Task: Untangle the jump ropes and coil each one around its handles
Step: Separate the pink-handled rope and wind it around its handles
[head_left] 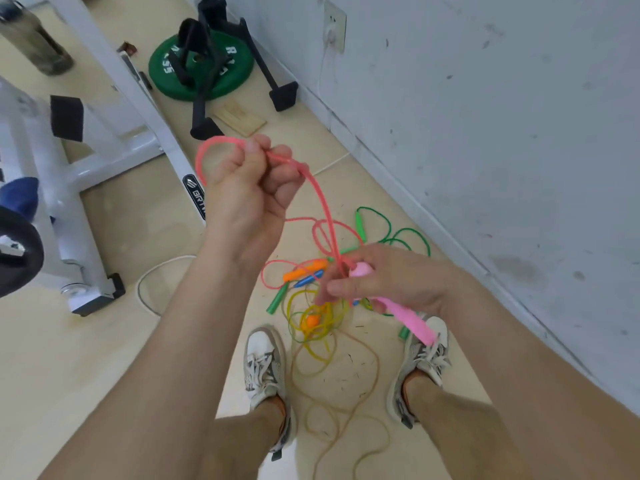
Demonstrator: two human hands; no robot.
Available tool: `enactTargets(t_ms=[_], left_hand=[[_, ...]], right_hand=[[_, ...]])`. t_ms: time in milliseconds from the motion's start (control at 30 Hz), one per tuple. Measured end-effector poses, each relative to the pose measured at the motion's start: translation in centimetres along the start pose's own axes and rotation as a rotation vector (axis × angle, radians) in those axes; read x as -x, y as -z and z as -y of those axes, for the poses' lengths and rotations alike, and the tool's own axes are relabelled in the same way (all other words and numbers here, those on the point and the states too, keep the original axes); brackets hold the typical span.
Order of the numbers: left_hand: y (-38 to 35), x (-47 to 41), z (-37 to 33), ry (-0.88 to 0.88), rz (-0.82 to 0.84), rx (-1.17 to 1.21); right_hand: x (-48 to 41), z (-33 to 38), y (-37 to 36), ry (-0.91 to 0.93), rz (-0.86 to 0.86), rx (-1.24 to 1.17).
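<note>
Left hand [249, 188] fists pink rope [323, 206] (looped); right hand [384, 278] grips pink handles [408, 315].

Wall [485, 133] closes right side, near rope tangle [318, 317] on floor. Tangle fills gap between shoes [265, 365]. White rack frame [114, 157] blocks left. Green weight plate [207, 81] sits farther back by wall. Pink rope [323, 209] spans space between left hand [249, 188] and right hand [391, 278], which grips pink handle [408, 315]. Open floor [104, 358] at left.
</note>
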State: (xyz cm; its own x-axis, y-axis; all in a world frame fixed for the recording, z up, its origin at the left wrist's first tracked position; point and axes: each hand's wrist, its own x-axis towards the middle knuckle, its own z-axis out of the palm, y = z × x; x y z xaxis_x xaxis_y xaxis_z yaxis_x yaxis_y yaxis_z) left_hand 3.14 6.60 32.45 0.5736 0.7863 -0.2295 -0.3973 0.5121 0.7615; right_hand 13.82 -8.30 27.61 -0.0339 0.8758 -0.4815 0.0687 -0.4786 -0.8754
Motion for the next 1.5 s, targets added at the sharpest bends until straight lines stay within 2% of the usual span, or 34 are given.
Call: enactTargets(t_ms=[67,133,200,267,333,367,433,500,567,667,733,800,833,933,967,1033,1133,1167,1233,1267,1300,1400,1500], left_hand=[[0.8,-0.6,-1.3,-0.055,-0.099,0.176],[2.1,-1.3,-2.2,-0.107,-0.153,0.272],[3.2,-1.7,-1.9,-0.058,-0.197,0.166],[3.7,-1.4,0.0,0.08,-0.189,-0.154],[3.5,-0.3,2.3,0.226,-0.003,-0.476],[3.4,0.6,3.2,0.294,0.175,-0.593],[3.2,2.9,4.6,0.433,0.603,-0.772],[3.4,5.3,5.6,0.567,0.913,-0.893],[3.1,7.6,5.9,0.613,0.955,-0.9],[2.9,10.5,5.3,0.506,0.775,-0.861],[3.5,12.6,4.5,0.479,0.726,-0.864],[4.1,15.0,3.7,0.489,0.631,-0.82],[3.8,16.1,3.1,0.475,0.555,-0.752],[1.9,18.4,0.7,0.409,0.269,-0.404],[1.2,18.7,-0.3,0.394,0.194,-0.315],[-0.1,18.9,-2.1,0.353,0.101,-0.156],[-1.9,19.1,-3.8,0.278,0.053,0.094],[-2.5,19.4,-4.0,0.263,0.066,0.13],[-3.9,20.3,-3.8,0.273,0.116,0.153],[-4.6,20.8,-3.4,0.294,0.127,0.137],[-5.4,21.2,-3.0,0.311,0.13,0.104],[-7.5,22.0,-1.7,0.268,0.207,-0.108],[-8.8,22.2,-0.9,0.215,0.262,-0.299]], right_hand=[[-0.4,-1.0,-0.1,-0.144,-0.067,0.252],[-0.7,-1.5,0.0,-0.215,-0.158,0.358],[-0.8,-1.1,-0.1,-0.16,-0.289,0.172],[-0.9,0.2,0.1,-0.057,-0.4,-0.3],[-0.4,2.0,1.0,0.026,-0.375,-0.779],[0.1,3.0,1.4,0.056,-0.335,-0.956],[1.2,4.8,2.0,0.138,-0.234,-1.217],[2.5,6.4,2.1,0.227,-0.16,-1.332],[3.9,8.0,1.9,0.269,-0.176,-1.323],[6.5,10.3,2.0,0.344,-0.229,-1.381],[8.3,11.8,2.0,0.413,-0.27,-1.436],[10.3,13.2,1.8,0.406,-0.317,-1.357],[11.2,13.9,1.6,0.362,-0.367,-1.214],[13.7,14.6,0.0,0.089,-0.657,-0.35],[14.2,14.2,-0.6,0.005,-0.721,-0.128],[15.0,12.8,-1.6,-0.075,-0.759,0.054],[16.8,11.6,-3.2,-0.002,-0.764,0.037],[17.4,11.4,-3.6,0.061,-0.735,-0.106],[18.8,11.5,-4.8,0.196,-0.539,-0.544],[19.2,11.4,-5.2,0.225,-0.448,-0.65],[19.6,11.4,-5.6,0.212,-0.39,-0.645],[20.4,11.2,-7.1,0.189,-0.273,-0.413],[20.1,10.3,-7.8,0.17,-0.296,-0.245]])
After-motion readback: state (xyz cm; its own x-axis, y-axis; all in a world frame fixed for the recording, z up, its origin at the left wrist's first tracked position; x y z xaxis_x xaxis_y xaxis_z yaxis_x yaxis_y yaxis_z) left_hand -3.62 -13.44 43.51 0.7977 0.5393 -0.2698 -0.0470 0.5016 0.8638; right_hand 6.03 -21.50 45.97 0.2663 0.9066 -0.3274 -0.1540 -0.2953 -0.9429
